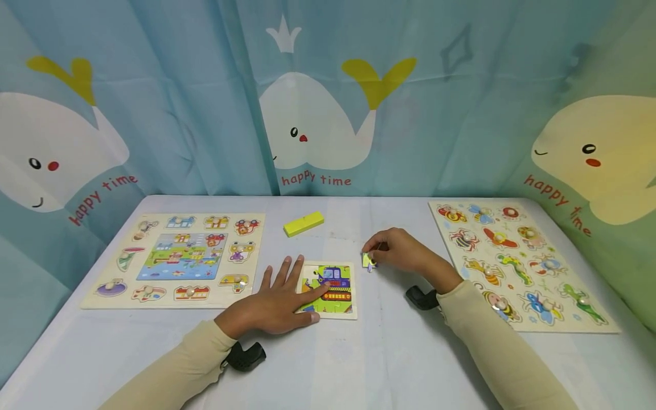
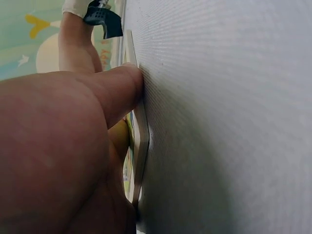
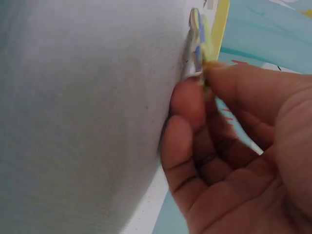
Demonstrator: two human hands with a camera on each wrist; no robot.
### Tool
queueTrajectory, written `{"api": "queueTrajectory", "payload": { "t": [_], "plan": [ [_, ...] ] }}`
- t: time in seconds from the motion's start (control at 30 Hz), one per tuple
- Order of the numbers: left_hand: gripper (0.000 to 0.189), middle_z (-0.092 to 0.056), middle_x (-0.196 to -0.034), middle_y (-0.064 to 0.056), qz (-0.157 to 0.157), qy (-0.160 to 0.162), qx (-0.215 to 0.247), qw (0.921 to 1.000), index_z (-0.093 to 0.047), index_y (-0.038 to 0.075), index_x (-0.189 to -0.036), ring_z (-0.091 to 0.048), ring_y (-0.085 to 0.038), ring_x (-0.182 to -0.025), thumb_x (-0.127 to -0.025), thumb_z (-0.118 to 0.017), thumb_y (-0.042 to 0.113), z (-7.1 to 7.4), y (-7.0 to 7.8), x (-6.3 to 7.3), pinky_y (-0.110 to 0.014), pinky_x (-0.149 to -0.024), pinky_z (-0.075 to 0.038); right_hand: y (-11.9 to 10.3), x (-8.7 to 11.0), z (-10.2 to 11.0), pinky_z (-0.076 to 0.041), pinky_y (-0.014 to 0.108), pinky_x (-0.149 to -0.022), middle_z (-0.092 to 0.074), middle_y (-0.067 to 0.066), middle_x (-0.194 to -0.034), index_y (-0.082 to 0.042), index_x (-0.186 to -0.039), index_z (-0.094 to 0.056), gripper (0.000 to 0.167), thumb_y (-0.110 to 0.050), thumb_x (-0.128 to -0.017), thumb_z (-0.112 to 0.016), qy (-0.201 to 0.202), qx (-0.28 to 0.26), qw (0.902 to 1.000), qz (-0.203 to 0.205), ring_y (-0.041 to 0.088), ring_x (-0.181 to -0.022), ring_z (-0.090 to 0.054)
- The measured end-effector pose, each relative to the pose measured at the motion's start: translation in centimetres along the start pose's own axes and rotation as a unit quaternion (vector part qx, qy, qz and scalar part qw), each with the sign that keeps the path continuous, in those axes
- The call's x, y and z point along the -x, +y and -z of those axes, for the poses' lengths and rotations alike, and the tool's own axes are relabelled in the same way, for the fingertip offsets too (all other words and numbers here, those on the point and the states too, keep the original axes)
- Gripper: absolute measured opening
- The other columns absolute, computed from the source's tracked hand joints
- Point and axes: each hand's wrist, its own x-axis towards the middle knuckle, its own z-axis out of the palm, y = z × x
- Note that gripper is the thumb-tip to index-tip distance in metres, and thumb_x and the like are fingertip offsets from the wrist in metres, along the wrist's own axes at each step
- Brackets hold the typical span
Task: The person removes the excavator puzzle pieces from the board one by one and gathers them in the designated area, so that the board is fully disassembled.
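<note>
My left hand lies over the left side of a small framed jigsaw puzzle, its fingers spread and straight. The puzzle shows a purple and orange vehicle on green, with a pale patch near its upper left. In the left wrist view, the thumb rests against the edge of the puzzle frame. To the right of the puzzle, my right hand pinches a jigsaw piece between thumb and fingertips. That piece, green, white and blue, stands on edge close over the table in the right wrist view.
A pegged vehicle puzzle board lies at the left, partly behind the left hand. At the right is a pegged insect board, near the right forearm. A yellow block sits toward the back. A whale-print curtain borders the table.
</note>
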Motion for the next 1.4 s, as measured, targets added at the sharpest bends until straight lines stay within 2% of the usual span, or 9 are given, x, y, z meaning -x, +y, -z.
{"api": "queueTrajectory", "payload": {
  "t": [0.23, 0.63, 0.9, 1.13, 1.3, 1.4],
  "plan": [
    [0.057, 0.011, -0.160, -0.020, -0.003, 0.001, 0.000, 1.0000, -0.032, 0.037, -0.152, 0.016, -0.039, -0.144, -0.098, -0.047, 0.052, -0.10, 0.11, 0.07, -0.063, -0.108, 0.006, 0.24, 0.01, -0.54, -0.045, 0.031, -0.072, -0.066, 0.005, -0.090, -0.006, -0.092, -0.073, 0.010, 0.001, -0.088, -0.065, 0.001, 0.035, 0.9993, -0.012, 0.017, -0.081, -0.053],
    [0.057, 0.009, -0.160, -0.018, -0.019, 0.023, 0.019, 0.9994, -0.038, 0.035, -0.150, 0.014, -0.037, -0.144, -0.097, -0.054, 0.048, -0.06, 0.05, -0.10, -0.063, -0.108, 0.005, 0.24, 0.27, -0.47, -0.046, 0.033, -0.074, -0.066, 0.005, -0.090, -0.006, -0.093, -0.073, 0.010, -0.001, -0.090, -0.065, 0.000, 0.034, 0.9993, -0.017, 0.018, -0.083, -0.053],
    [0.061, 0.012, -0.161, -0.013, -0.031, 0.007, 0.031, 0.9990, -0.028, 0.034, -0.154, 0.018, -0.029, -0.144, -0.099, -0.052, 0.044, 0.10, 0.02, 0.05, -0.062, -0.108, 0.010, -0.16, 0.15, -0.32, -0.046, 0.033, -0.076, -0.066, 0.003, -0.091, -0.005, -0.093, -0.073, 0.012, 0.001, -0.090, -0.063, -0.003, 0.033, 0.9994, -0.006, 0.019, -0.084, -0.054],
    [0.051, 0.016, -0.160, -0.011, -0.030, -0.025, 0.014, 0.9991, -0.030, 0.038, -0.152, 0.022, -0.029, -0.143, -0.103, -0.041, 0.041, -0.01, 0.44, 0.21, -0.059, -0.108, 0.012, -0.31, 0.11, -0.30, -0.046, 0.034, -0.076, -0.066, 0.003, -0.092, -0.007, -0.092, -0.073, 0.012, 0.001, -0.090, -0.063, -0.004, 0.040, 0.9992, -0.006, 0.018, -0.085, -0.055],
    [0.050, 0.017, -0.160, -0.012, -0.029, -0.027, 0.004, 0.9992, -0.028, 0.040, -0.153, 0.023, -0.030, -0.143, -0.103, -0.038, 0.041, -0.17, 0.47, 0.06, -0.060, -0.108, 0.012, -0.33, 0.05, -0.31, -0.046, 0.035, -0.078, -0.066, 0.003, -0.093, -0.008, -0.092, -0.073, 0.013, 0.000, -0.090, -0.063, -0.004, 0.042, 0.9990, -0.015, 0.020, -0.088, -0.055],
    [0.050, 0.017, -0.160, -0.011, -0.028, -0.027, 0.004, 0.9992, -0.028, 0.040, -0.153, 0.023, -0.029, -0.143, -0.103, -0.037, 0.041, -0.24, 0.45, -0.01, -0.060, -0.108, 0.013, -0.25, -0.12, -0.37, -0.048, 0.036, -0.080, -0.067, 0.004, -0.097, -0.005, -0.098, -0.073, 0.015, 0.001, -0.092, -0.061, 0.002, 0.053, 0.9986, -0.005, 0.020, -0.091, -0.057]
  ]
}}
